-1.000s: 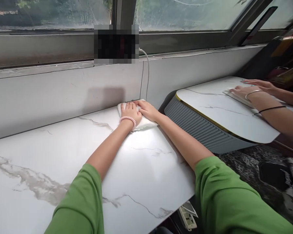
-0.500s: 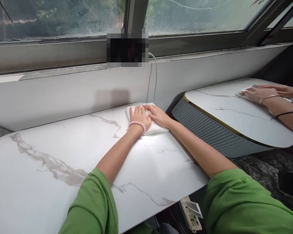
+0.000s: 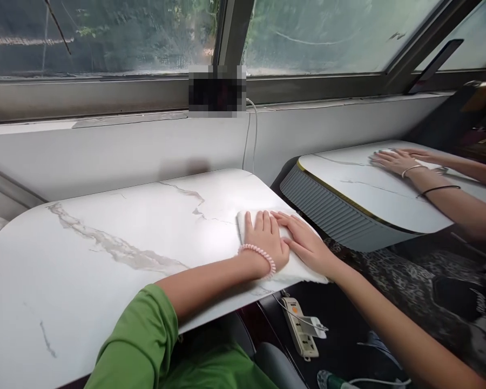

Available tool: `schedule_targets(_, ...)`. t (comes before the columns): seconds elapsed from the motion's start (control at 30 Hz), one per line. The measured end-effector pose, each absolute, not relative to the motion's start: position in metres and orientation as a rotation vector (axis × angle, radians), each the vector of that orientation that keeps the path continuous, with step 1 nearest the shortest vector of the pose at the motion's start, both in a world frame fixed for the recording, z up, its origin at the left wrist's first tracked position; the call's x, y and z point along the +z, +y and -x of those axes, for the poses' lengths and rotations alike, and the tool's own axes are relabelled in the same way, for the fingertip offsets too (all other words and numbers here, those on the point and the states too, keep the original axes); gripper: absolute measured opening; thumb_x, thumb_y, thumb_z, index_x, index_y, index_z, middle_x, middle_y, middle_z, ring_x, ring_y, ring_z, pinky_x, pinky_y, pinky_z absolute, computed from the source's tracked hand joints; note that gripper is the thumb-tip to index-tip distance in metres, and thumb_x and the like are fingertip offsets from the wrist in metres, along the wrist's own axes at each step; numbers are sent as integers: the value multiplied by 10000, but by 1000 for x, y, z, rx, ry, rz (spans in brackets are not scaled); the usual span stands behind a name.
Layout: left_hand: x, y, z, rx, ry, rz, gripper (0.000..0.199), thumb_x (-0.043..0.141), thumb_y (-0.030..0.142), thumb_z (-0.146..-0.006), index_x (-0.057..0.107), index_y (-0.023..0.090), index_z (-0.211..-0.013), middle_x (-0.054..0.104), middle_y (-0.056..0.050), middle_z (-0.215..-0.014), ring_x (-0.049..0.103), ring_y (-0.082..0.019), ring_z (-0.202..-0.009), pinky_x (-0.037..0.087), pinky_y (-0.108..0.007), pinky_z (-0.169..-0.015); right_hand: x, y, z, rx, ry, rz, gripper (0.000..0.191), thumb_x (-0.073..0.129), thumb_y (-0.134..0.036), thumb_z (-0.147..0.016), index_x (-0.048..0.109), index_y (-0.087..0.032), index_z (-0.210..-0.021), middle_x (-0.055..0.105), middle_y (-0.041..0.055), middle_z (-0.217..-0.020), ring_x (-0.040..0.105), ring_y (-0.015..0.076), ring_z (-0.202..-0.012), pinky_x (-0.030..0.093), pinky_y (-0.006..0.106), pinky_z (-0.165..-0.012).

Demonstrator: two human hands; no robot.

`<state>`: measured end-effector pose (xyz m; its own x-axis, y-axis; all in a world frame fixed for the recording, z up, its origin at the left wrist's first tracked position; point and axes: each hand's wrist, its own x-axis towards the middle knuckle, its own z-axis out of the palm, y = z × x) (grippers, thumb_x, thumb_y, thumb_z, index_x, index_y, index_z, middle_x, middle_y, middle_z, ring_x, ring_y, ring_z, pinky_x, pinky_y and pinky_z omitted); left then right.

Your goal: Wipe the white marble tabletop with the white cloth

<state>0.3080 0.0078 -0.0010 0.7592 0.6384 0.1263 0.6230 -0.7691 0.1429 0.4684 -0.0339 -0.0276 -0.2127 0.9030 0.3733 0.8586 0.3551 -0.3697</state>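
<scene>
A white cloth lies folded on the white marble-patterned table, at its right end near the front edge. My left hand presses flat on it, fingers stretched out, with a pink coiled band round the wrist. Beside it my right hand lies on the cloth too, its fingers spread and the palm down. The hands touch near the thumbs. Part of the cloth is hidden under both hands and hangs slightly at the table's edge.
To the right, another person's hands rest on a cloth on a second marble-patterned table with a ribbed side. A power strip with a plugged-in charger lies below. White cables run down the wall under the window.
My hands and the cloth have slid from the table's far right corner towards me, to the front right edge. The other person's hands appear further left, and my view has shifted.
</scene>
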Motion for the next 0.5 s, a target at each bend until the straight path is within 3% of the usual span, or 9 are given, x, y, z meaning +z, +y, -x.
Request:
schedule_targets(0.2, -1, -11, -298, 255, 990, -2851, 598, 265, 320, -945, 298, -19, -1436, 287, -158, -1520, 218, -274, -1416, 107, -530, -1170, -27, -58, -455, 90, -2073, 1595, 423, 341, -438, -934, 417, -272, -1315, 450, 86, -1435, 371, 291, -1347, 258, 558, -1114)
schedule_targets(0.5, -3, 13, -289, 267, 1031, -2833, 601, 278, 299, -925, 309, -21, -1432, 295, -166, -1514, 223, -264, -1416, 100, -519, -1172, -22, -24, -441, 102, -2079, 1517, 343, 386, -323, -879, 484, -260, -1202, 529, 93, -1331, 461, 297, -1237, 333, 546, -1043)
